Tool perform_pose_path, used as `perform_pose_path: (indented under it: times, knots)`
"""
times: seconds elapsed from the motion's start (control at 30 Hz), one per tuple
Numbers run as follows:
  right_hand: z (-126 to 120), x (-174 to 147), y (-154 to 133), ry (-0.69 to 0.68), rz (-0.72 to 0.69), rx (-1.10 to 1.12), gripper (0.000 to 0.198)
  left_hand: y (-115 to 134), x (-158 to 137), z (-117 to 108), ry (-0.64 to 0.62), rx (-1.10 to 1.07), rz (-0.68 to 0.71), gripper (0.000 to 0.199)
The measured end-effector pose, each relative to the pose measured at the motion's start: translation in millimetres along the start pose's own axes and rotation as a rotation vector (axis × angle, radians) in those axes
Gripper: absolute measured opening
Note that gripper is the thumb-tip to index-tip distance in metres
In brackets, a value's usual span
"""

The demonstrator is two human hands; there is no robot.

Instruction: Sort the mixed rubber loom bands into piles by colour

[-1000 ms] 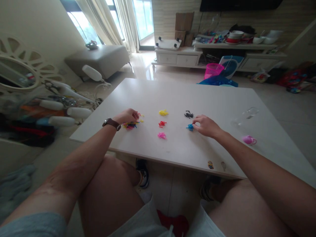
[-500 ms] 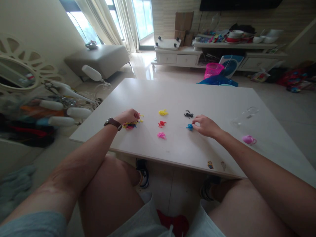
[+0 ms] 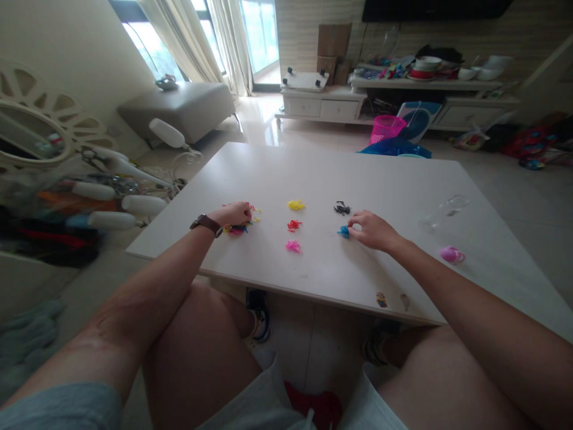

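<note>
My left hand (image 3: 237, 212), a dark-strapped watch on its wrist, is over a mixed pile of small coloured pieces (image 3: 236, 229) on the left of the table. Its fingers are curled together, and what they pinch is hidden. My right hand (image 3: 371, 230) has thumb and forefinger pinched at the edge of a small blue heap (image 3: 343, 232); what is between the tips is too small to make out. A black heap (image 3: 342, 208) of thin pieces lies just beyond it. Between my hands are a yellow heap (image 3: 296, 205), a red heap (image 3: 294, 226) and a pink heap (image 3: 293, 246).
On the white table (image 3: 340, 173), a clear plastic container (image 3: 445, 212) lies at the right, with a pinkish-purple item (image 3: 452, 254) nearer me. A cartoon sticker (image 3: 381, 299) is by the front edge. White lamp shades (image 3: 143, 205) stand off the table's left side.
My left hand has shifted slightly down over the mixed pile, its fingers more curled. My right hand stays at the blue heap almost unmoved.
</note>
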State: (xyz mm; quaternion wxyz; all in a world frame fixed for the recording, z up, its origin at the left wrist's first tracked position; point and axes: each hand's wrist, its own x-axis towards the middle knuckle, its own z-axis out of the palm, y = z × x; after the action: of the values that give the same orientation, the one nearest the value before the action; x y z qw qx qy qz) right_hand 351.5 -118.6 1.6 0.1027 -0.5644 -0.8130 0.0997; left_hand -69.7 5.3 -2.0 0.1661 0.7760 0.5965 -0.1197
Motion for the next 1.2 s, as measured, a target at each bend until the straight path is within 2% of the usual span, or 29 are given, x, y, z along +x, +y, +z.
perform_pose_path:
  times: [0.3, 0.47, 0.8, 1.0, 1.2]
  knots:
    - [-0.2, -0.7, -3.1, -0.016, 0.015, 0.004, 0.013, -10.4, -0.1, 0.2, -0.023, -0.106, 0.003, 0.028]
    - [0.8, -0.8, -3.1, -0.023, 0.01, 0.019, 0.014, -6.9, -0.1, 0.8, -0.031, -0.076, -0.005, 0.019]
    - [1.8, -0.5, -2.4, -0.03, 0.0, 0.021, 0.014, -16.5, 9.0, 3.8, 0.057, -0.017, 0.057, 0.016]
    - [3.0, -1.1, -3.4, -0.031, -0.012, 0.024, 0.014, -19.9, 10.0, 2.1, 0.132, -0.091, 0.095, 0.01]
    - [2.4, -1.2, -5.6, -0.029, -0.016, 0.026, 0.015, -16.3, 7.2, -0.2, 0.168, -0.188, 0.104, 0.016]
